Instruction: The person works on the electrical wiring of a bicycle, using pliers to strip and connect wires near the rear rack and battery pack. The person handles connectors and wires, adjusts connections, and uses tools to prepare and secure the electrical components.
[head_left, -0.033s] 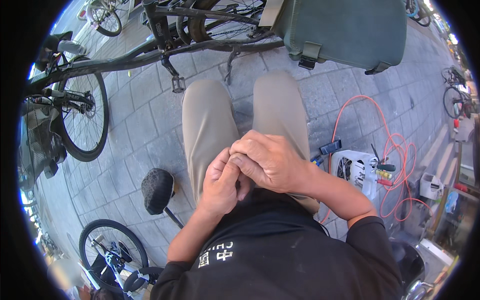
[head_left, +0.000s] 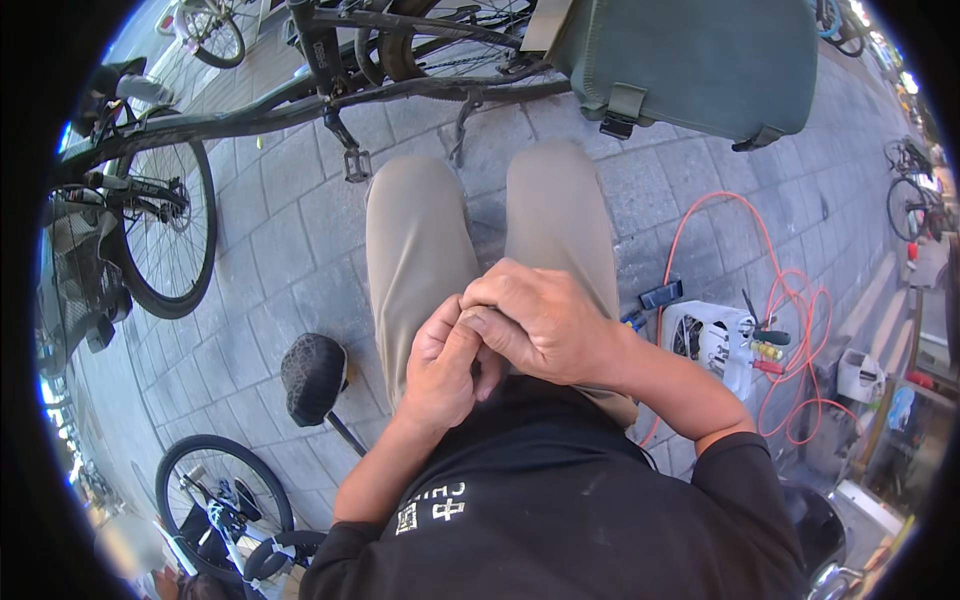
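My left hand (head_left: 442, 368) and my right hand (head_left: 535, 322) are pressed together over my lap, thumbs and fingertips meeting. Both have their fingers curled closed. Whatever lies between them, if anything, is hidden by the fingers. Beneath them are my beige trousers (head_left: 420, 235) and black shirt (head_left: 570, 480). Beyond my knees stands a dark bicycle (head_left: 325, 75) with its pedal and kickstand showing, and a grey-green pannier bag (head_left: 700, 70) hangs at its right.
To my right a white tool box (head_left: 712, 345) holds tools, screwdrivers at its side, with an orange hose (head_left: 770, 250) coiled beyond. A black bicycle saddle (head_left: 312, 380) is near my left. Another bicycle wheel (head_left: 225, 490) lies lower left. Grey paving (head_left: 270, 260) runs underneath.
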